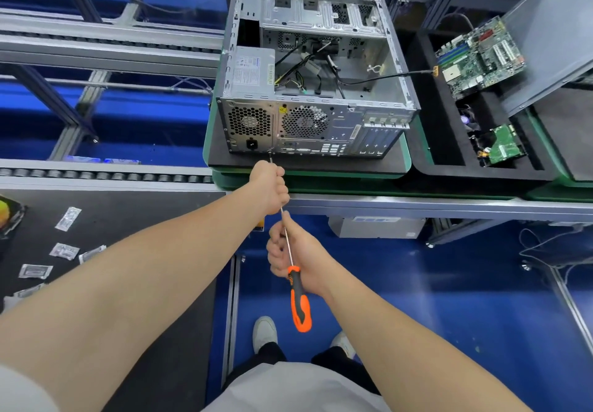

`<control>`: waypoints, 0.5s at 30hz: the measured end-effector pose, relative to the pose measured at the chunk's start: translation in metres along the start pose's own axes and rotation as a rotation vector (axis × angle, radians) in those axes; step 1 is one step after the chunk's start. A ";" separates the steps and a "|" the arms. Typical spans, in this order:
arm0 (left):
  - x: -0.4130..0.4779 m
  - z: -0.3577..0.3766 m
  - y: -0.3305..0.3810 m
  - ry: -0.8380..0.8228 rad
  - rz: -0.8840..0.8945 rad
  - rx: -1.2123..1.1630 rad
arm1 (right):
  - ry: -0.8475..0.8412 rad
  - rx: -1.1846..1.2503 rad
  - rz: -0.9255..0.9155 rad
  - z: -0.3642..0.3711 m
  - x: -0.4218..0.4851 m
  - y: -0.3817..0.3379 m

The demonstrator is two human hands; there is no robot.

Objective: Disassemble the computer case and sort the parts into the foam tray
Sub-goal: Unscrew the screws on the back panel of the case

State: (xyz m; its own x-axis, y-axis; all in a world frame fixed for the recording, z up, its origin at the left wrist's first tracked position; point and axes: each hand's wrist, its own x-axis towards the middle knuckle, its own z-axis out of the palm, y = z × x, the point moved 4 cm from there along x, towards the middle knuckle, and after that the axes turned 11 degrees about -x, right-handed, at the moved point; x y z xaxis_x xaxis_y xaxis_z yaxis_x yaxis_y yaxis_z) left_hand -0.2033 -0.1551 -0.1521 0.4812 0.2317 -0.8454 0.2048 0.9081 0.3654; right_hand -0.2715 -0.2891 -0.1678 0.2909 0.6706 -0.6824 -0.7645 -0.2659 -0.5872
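Long screwdriver [290, 252] is up at the back panel of the computer case [313, 90], tip at a screw low on the near face, just under the power supply [252, 73]. Left hand [271, 187] is curled shut round the shaft near the tip, steadying it; right hand [292, 256] is closed on the shaft further down, just above the orange handle, which hangs free below the palm.

The case sits centre, side panel off, interior open to view. The motherboard [479, 58] is already out, lying in the far compartment of the foam tray [423, 97] to the right, and a small green board [503, 145] sits in a nearer compartment. One black cable runs from the case over to the motherboard.

Left to do, I'd judge — the power supply, the rear fan and the loose cables inside. Roughly halfway.
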 end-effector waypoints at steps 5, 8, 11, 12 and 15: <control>-0.009 -0.007 -0.002 -0.103 -0.092 -0.043 | -0.405 0.547 -0.014 0.024 -0.004 0.003; -0.004 -0.009 0.002 -0.102 -0.077 -0.068 | -0.376 0.466 -0.033 0.025 -0.003 0.002; -0.005 -0.010 0.000 -0.062 -0.066 -0.002 | -0.157 0.198 0.005 0.015 -0.005 -0.001; 0.000 -0.010 0.000 -0.053 -0.056 0.009 | -0.049 0.085 0.005 0.009 -0.005 -0.003; -0.004 -0.006 -0.003 -0.015 -0.025 0.023 | 0.225 -0.310 0.014 -0.001 -0.008 -0.011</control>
State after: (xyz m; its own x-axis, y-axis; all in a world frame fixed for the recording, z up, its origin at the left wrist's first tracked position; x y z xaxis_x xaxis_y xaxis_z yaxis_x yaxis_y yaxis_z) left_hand -0.2107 -0.1568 -0.1520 0.4881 0.2041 -0.8486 0.2359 0.9052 0.3534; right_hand -0.2645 -0.2921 -0.1561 0.4274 0.5056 -0.7495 -0.5689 -0.4938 -0.6576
